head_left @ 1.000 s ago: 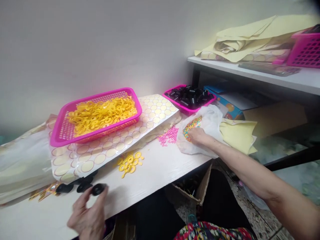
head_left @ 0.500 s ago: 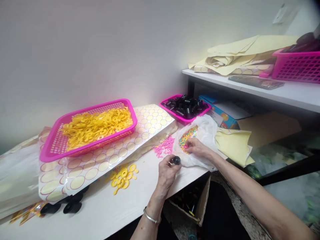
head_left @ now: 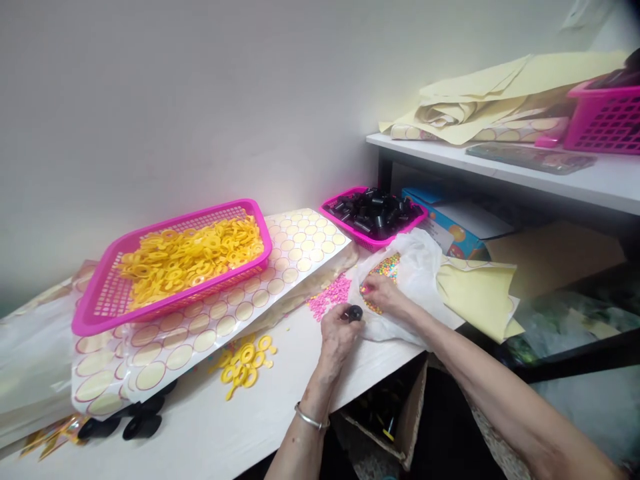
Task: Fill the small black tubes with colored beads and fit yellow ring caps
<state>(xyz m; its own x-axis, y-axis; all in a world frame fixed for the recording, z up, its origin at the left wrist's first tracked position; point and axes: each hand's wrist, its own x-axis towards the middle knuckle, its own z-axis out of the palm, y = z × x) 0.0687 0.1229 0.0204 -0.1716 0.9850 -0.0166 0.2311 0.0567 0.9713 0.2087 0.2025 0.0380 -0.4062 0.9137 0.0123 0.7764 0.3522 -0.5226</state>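
Seemingly hollow black piece point(head_left: 355, 313) near beads point(head_left: 387, 267)

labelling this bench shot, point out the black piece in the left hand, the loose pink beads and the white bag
Held black piece point(head_left: 355, 313), head view: its round end
Loose pink beads point(head_left: 332, 298), head view: middle of the pile
White bag point(head_left: 419, 260), head view: its crumpled upper part

Seeing solid black on the small cylinder point(head_left: 355, 313), bright silver on the bangle point(head_left: 311, 419)! Catching speckled orange, green and yellow in the beads point(head_left: 388, 267), plain pink in the pellets point(head_left: 331, 297), whitish on the bag point(head_left: 420, 255). Now spotting strong yellow in the ring pieces point(head_left: 195, 257), magenta latticework on the basket point(head_left: 91, 320), rows of cream circles outlined in red across the sheet point(head_left: 250, 303), white on the worktop point(head_left: 255, 427)!
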